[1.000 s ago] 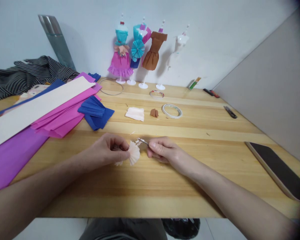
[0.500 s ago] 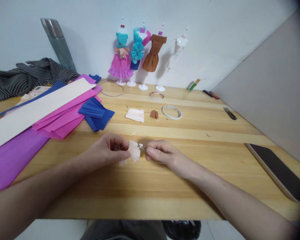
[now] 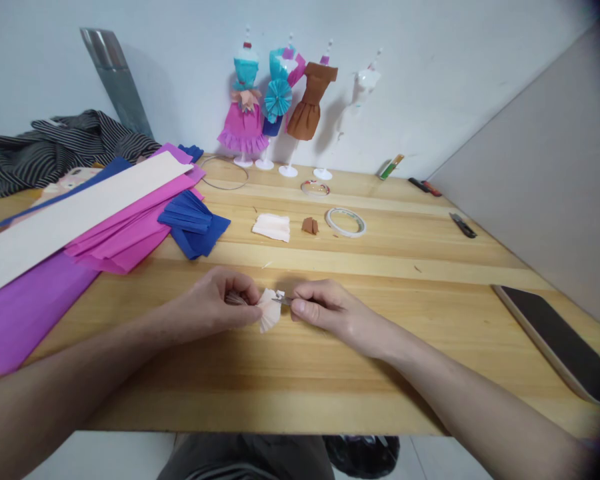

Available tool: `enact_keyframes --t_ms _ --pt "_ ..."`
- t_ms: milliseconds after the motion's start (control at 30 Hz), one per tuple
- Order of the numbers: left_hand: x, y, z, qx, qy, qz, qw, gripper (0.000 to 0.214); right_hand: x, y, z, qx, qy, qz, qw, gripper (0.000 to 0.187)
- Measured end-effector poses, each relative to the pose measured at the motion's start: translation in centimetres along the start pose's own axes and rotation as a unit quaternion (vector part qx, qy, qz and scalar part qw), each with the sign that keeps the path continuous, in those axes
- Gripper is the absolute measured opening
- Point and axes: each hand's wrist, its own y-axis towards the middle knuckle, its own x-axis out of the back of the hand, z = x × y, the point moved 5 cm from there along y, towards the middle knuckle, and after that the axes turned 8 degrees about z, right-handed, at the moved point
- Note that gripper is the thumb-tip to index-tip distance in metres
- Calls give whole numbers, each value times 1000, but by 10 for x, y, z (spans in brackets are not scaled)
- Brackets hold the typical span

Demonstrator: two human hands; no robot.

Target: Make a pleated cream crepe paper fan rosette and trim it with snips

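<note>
My left hand (image 3: pixel 217 305) pinches a small pleated fan of pale peach paper (image 3: pixel 269 308) just above the wooden table (image 3: pixel 330 373). My right hand (image 3: pixel 325 308) is closed round a small metal tool (image 3: pixel 281 299), whose tip touches the top of the fan. Both hands sit near the middle of the table, close to its front edge. Most of the tool is hidden inside my fingers.
Pink, purple, cream and blue paper sheets (image 3: pixel 105 220) lie at the left. Behind are a folded peach piece (image 3: pixel 271 227), a brown scrap (image 3: pixel 309 226), a tape roll (image 3: pixel 345 221) and small mannequins in paper dresses (image 3: pixel 280 100). A dark tablet (image 3: pixel 555 337) lies at the right.
My right hand has moved slightly left, bringing the metal tip against the fan. The fan has turned in my left fingers and now hangs lower.
</note>
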Motion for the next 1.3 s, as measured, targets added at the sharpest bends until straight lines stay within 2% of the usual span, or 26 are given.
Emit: enact_keyframes --t_ms 167,300,433,600,700,767,867,967,1133,1300 --pt "1 0 -7 -16 -47 -33 998 10 3 -2 0 -12 0 -5 1000 49" --pt "3 1 -7 -41 -89 -46 994 14 6 -2 -8 -39 58 -2 998 49" --pt "8 1 -1 -52 -116 -53 990 18 12 0 -17 -64 85 -44 993 47" --pt "18 -1 1 -73 -181 -106 975 21 21 2 -15 -65 -48 -106 991 38" --pt "24 -2 -1 -92 -242 -136 956 22 26 0 -10 -36 -150 -171 973 25" --pt "28 -3 -2 -100 -274 -156 944 19 27 -1 -8 -19 -196 -188 962 27" --pt "30 -4 -2 -96 -303 -168 933 16 23 1 -10 -21 -234 -156 959 20" --pt "26 -5 -2 -82 -321 -155 931 14 19 2 -11 -17 -250 -124 960 15" --pt "21 -5 -3 -74 -324 -136 933 15 10 3 -9 13 -284 -84 955 37" --pt "22 -4 -5 -73 -320 -139 934 17 6 3 -11 -7 -348 -51 936 39"
